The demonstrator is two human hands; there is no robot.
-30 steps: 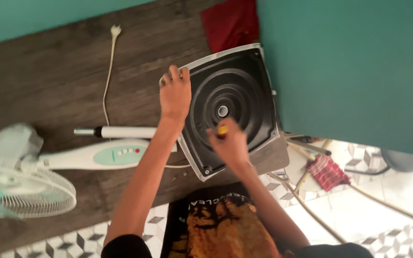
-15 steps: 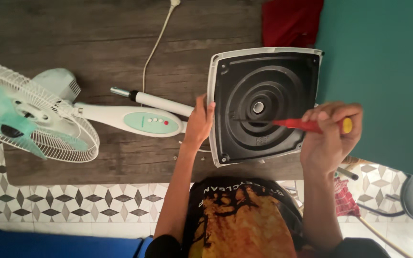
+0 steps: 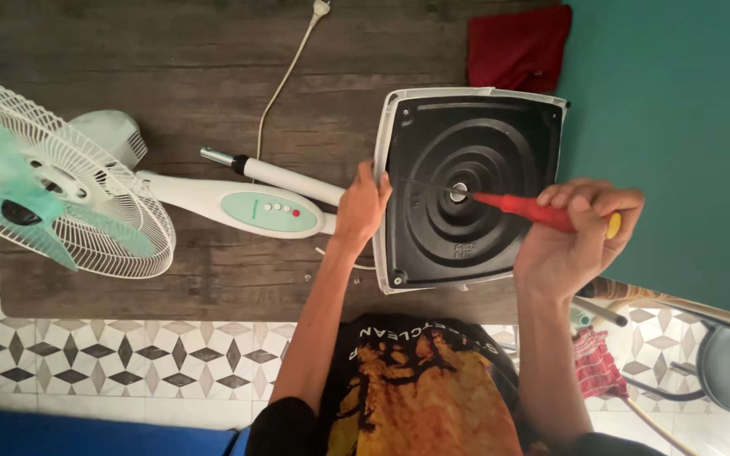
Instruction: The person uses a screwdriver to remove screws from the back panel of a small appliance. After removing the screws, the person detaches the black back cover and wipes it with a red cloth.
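A square fan base (image 3: 466, 127) lies upside down on the dark wooden table (image 3: 128, 51), its black ribbed underside up. My left hand (image 3: 363, 207) grips the base's left edge. My right hand (image 3: 574, 236) holds a red screwdriver (image 3: 527, 209) with a yellow end. Its tip sits at the metal fitting in the centre of the base (image 3: 459, 192). The white fan pole with its pale green control panel (image 3: 255, 207) lies left of the base, beside a metal-tipped tube (image 3: 276, 173).
The fan head with white grille and green blades (image 3: 52, 194) lies at the table's left end. A white power cord (image 3: 293, 63) runs to the far edge. A red cloth (image 3: 519, 46) lies beyond the base. A teal wall (image 3: 678, 127) stands right; patterned tiles (image 3: 86, 363) below.
The view has shifted, so the base and fan sit differently in frame. My right hand has drawn back from the base's centre to the right, with the screwdriver now laid across it.
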